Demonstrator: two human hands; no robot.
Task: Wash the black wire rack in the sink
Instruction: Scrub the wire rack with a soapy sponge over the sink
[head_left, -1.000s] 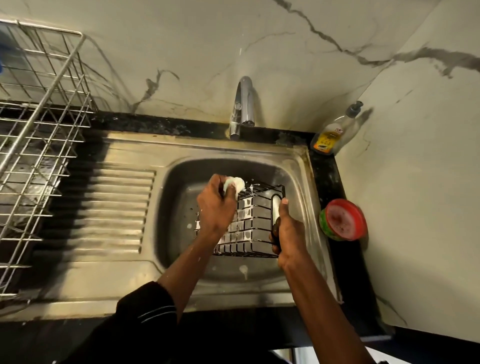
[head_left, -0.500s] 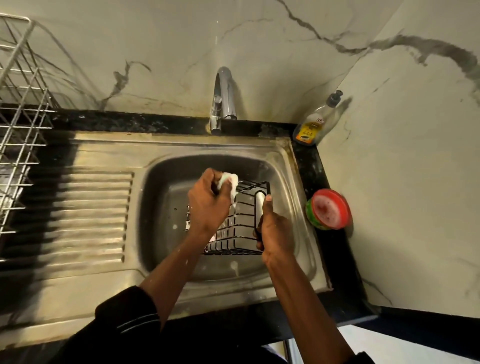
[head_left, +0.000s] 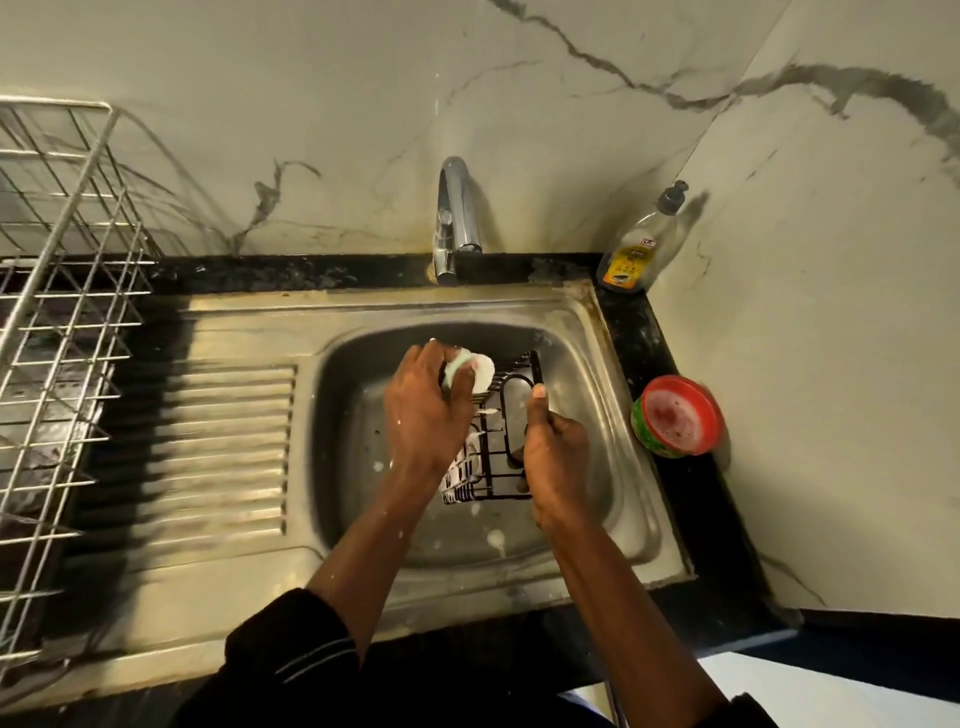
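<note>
The black wire rack (head_left: 498, 441) stands inside the steel sink (head_left: 363, 405), smeared with white foam. My right hand (head_left: 553, 449) grips the rack's right side, thumb pointing up along a wire. My left hand (head_left: 423, 410) holds a soapy pale sponge (head_left: 470, 371) against the rack's upper left part and covers much of the rack's left half.
A chrome tap (head_left: 454, 218) rises behind the basin. A dish soap bottle (head_left: 641, 244) stands in the back right corner, and a red and green tub (head_left: 678, 415) sits on the black counter to the right. On the left are the ribbed drainboard (head_left: 218, 447) and a metal drying rack (head_left: 57, 312).
My left hand with the sponge has slid up towards the rack's far top edge. The rack has turned narrower to my view. My head view shifted.
</note>
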